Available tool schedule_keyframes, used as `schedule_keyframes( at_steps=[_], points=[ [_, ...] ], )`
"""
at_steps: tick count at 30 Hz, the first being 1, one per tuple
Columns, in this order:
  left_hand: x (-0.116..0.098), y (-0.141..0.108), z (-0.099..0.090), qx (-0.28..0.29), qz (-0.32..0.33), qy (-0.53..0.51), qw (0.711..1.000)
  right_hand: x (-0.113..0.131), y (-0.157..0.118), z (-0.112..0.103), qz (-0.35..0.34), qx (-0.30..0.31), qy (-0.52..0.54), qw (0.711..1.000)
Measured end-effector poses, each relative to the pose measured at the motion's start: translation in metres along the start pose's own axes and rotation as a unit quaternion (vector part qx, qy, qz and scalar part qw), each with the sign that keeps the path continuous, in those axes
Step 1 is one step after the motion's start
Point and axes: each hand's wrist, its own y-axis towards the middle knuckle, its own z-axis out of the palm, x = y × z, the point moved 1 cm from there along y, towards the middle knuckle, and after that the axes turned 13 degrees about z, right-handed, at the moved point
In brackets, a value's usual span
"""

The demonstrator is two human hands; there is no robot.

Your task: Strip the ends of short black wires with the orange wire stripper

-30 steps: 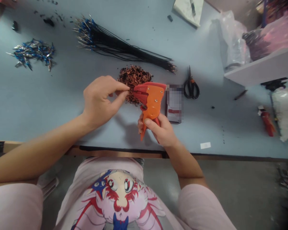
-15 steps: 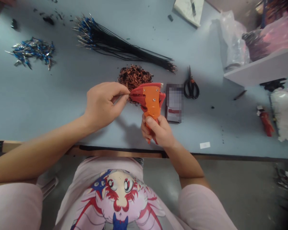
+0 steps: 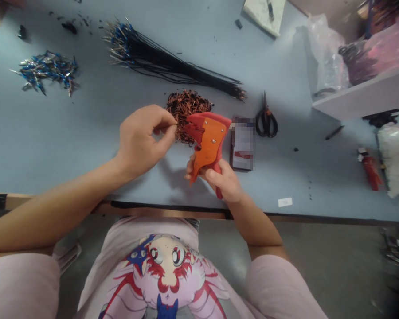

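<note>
My left hand is closed in a pinch, thumb against forefinger, on a thin wire; only its dark tip shows and the fingers hide the rest. In my right hand is a red and orange wire stripper, held upright by its handles. Its handles are spread and its jaws stand apart, facing left, a short gap from the wire's tip. Just behind the jaws lies a heap of copper wire scraps, partly covered by the tool.
A bundle of black wires with blue-collared ends lies behind the heap. Blue and silver terminals are piled at left. Right of the stripper are a phone, black scissors, a red-handled tool and a shelf with plastic bags.
The stripper's handles have spread and its jaws have parted. It has tilted and moved slightly right, so a gap shows between it and my left fingertips. The left hand has barely moved.
</note>
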Motion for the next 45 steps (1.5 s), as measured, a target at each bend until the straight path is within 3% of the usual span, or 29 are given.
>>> schedule_keyframes(
  at_steps=[4,8,11,16,21,27,38,45],
  points=[
    [0.0,-0.001,-0.001,0.009,0.017,0.029,0.999,0.0,-0.001,-0.004,-0.015,-0.049,-0.024,0.998],
    [-0.003,-0.002,0.0,0.032,0.098,0.055,0.993,0.003,-0.001,-0.004,-0.004,-0.08,0.048,0.996],
    [-0.005,-0.003,0.002,0.062,0.122,0.07,0.988,0.008,0.0,-0.002,-0.008,-0.135,0.085,0.987],
    [-0.014,-0.012,0.007,0.138,0.186,0.099,0.968,0.012,0.0,-0.003,-0.056,-0.211,-0.001,0.976],
    [-0.023,-0.02,0.011,0.147,0.239,0.075,0.957,0.01,-0.003,-0.001,-0.085,-0.223,-0.133,0.962],
    [-0.024,-0.018,0.01,0.154,0.236,0.072,0.957,0.01,-0.004,0.003,-0.104,-0.227,-0.195,0.948],
    [-0.021,-0.015,0.007,0.168,0.259,0.06,0.949,0.013,-0.004,0.003,-0.108,-0.231,-0.236,0.938],
    [-0.024,-0.015,0.006,0.127,0.302,0.057,0.943,0.015,-0.004,0.005,-0.125,-0.225,-0.251,0.933]
  ],
)
